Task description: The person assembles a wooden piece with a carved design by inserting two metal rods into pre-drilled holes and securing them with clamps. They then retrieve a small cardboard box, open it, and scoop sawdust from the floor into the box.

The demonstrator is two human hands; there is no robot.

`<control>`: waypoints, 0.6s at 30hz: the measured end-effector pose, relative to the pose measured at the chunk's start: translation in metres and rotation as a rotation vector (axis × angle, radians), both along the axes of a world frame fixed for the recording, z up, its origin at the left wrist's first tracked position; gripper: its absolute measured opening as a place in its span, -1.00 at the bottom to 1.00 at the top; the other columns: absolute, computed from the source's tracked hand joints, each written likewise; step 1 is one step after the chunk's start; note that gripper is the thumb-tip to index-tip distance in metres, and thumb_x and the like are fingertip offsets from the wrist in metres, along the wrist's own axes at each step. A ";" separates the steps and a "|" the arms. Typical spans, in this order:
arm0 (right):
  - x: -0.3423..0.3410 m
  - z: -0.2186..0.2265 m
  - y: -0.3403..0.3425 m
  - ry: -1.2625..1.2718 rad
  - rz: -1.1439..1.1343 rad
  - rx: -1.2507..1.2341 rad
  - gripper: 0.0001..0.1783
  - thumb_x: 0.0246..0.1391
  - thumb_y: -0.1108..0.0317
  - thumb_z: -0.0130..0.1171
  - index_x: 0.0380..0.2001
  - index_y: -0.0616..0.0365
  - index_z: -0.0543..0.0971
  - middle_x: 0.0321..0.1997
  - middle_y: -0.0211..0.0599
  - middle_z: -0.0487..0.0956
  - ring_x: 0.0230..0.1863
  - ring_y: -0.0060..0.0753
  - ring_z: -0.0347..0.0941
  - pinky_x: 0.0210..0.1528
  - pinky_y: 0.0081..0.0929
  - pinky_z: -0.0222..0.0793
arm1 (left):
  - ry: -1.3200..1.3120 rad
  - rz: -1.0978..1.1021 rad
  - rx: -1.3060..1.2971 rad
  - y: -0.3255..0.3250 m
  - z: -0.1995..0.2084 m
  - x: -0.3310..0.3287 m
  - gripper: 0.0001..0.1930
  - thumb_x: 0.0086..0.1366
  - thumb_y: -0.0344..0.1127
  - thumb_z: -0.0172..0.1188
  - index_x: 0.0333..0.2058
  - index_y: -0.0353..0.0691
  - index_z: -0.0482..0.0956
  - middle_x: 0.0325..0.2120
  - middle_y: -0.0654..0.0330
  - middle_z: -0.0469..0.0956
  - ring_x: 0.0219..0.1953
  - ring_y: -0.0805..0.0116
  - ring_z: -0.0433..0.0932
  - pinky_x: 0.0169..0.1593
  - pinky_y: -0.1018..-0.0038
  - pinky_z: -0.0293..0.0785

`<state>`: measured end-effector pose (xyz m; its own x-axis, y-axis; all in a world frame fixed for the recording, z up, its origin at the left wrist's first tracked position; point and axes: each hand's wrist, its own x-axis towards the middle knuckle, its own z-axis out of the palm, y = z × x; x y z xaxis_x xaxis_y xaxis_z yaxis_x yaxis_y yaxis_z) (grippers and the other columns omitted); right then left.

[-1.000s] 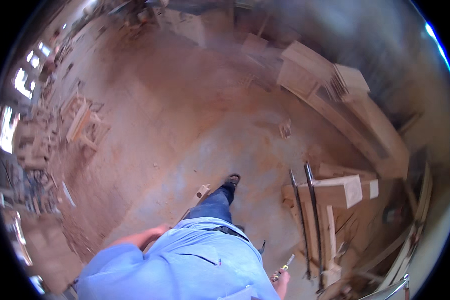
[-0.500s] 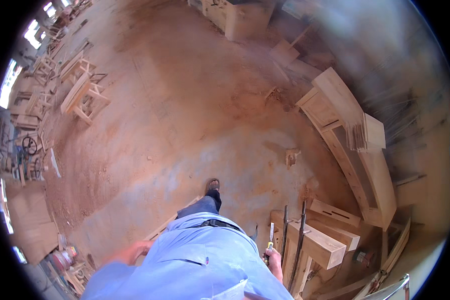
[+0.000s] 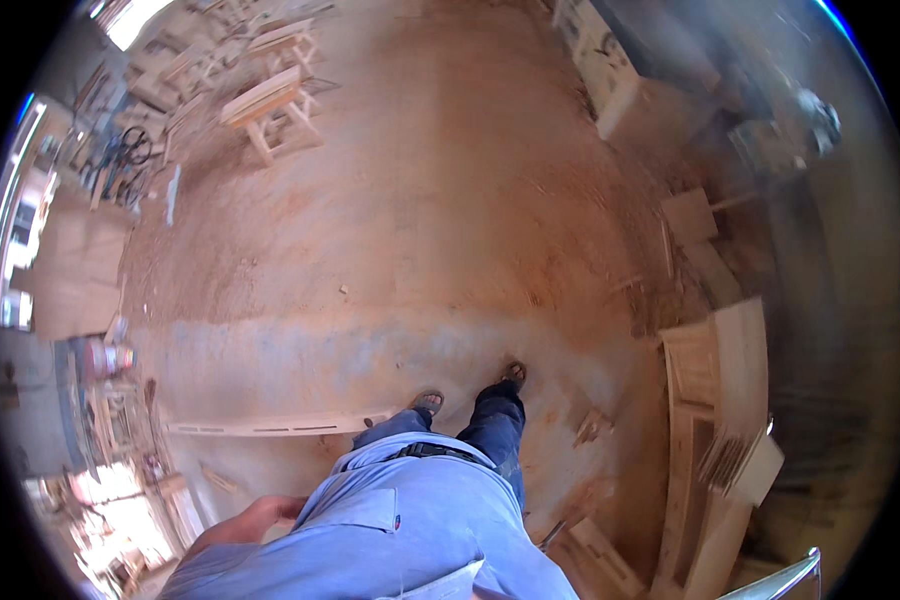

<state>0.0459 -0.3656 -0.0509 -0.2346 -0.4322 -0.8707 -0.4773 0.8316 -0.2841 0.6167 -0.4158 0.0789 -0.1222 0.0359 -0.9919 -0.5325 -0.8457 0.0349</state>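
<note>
My left hand (image 3: pixel 280 507) hangs low beside the blue shirt (image 3: pixel 420 525), with its fingers mostly hidden by the shirt's edge. I cannot make out anything in it. My right hand is out of sight behind the right side of the shirt. There, a thin dark strip (image 3: pixel 552 534) pokes out past the cloth; whether it is a chisel blade I cannot tell. Both sandalled feet (image 3: pixel 428 402) show on the floor below, under dark trousers.
A long pale wooden board (image 3: pixel 280 427) lies left of my feet. Wooden cabinet frames (image 3: pixel 692 460) and stacked panels stand at the right. Trestle benches (image 3: pixel 270 105) are at the far left, a large wooden box (image 3: pixel 625 90) at the far right. Wood scraps (image 3: pixel 592 426) lie near my right foot.
My view has swung right, and a second foot now shows. The right hand, which held a chisel with a yellow-and-black handle, has gone out of sight. The left hand still hangs low.
</note>
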 end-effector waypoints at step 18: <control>-0.071 0.097 -0.334 -0.269 0.196 0.041 -0.85 0.10 0.38 0.20 -0.27 0.19 0.56 -0.48 -0.31 0.52 -0.42 -0.37 0.47 -0.36 -0.36 0.38 | -0.038 0.677 -0.055 0.137 0.034 -0.272 -0.61 0.24 -0.15 0.25 -0.07 -0.32 0.68 -0.27 -0.03 0.69 -0.21 0.21 0.63 -0.12 0.25 0.55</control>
